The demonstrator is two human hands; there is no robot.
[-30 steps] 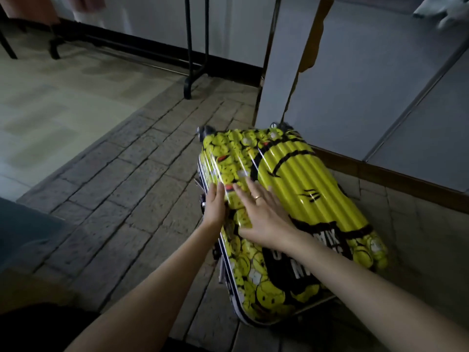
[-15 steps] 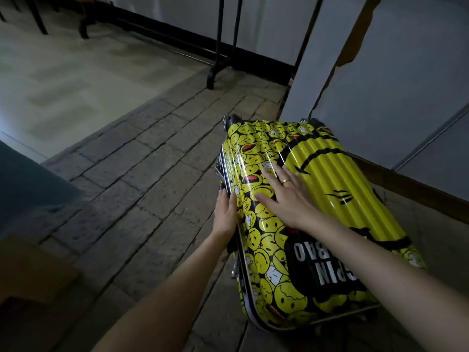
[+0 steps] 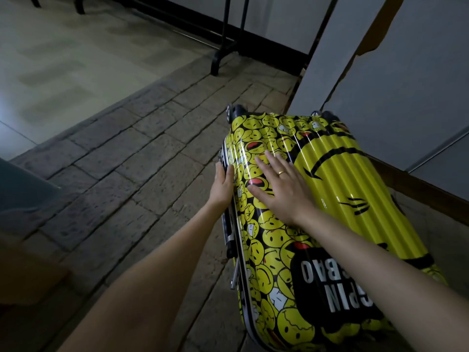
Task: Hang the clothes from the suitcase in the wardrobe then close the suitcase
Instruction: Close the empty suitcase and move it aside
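- Pressing down is what the moment shows: the right hand (image 3: 281,189) is laid flat on the top shell of the suitcase (image 3: 327,207), fingers (image 3: 266,163) straight and spread over the smiley print, nothing gripped.
- A ring (image 3: 281,173) is seen on one finger of that hand.
- The left hand (image 3: 223,184) is set against the suitcase's left edge, right at the metal frame (image 3: 241,240), fingers extended along the seam and not curled round anything that can be made out.
- The suitcase is lying on the stone-tiled floor (image 3: 127,174), lid down on its base, wheels (image 3: 232,111) at the far end and the black label patch at the near end.
- By judgement, the top is being weighted so the two halves meet, while the edge is steadied for the latches; whether these are fastened cannot be told.
- Both forearms are stretched forward and down from the near end of the suitcase, the right crossing over the shell, the left running alongside it.
- Beyond the suitcase's far end a pale panel (image 3: 396,72) is standing, and a black rack foot (image 3: 218,59) is seen further off to its far left.
- No clothes are in view.
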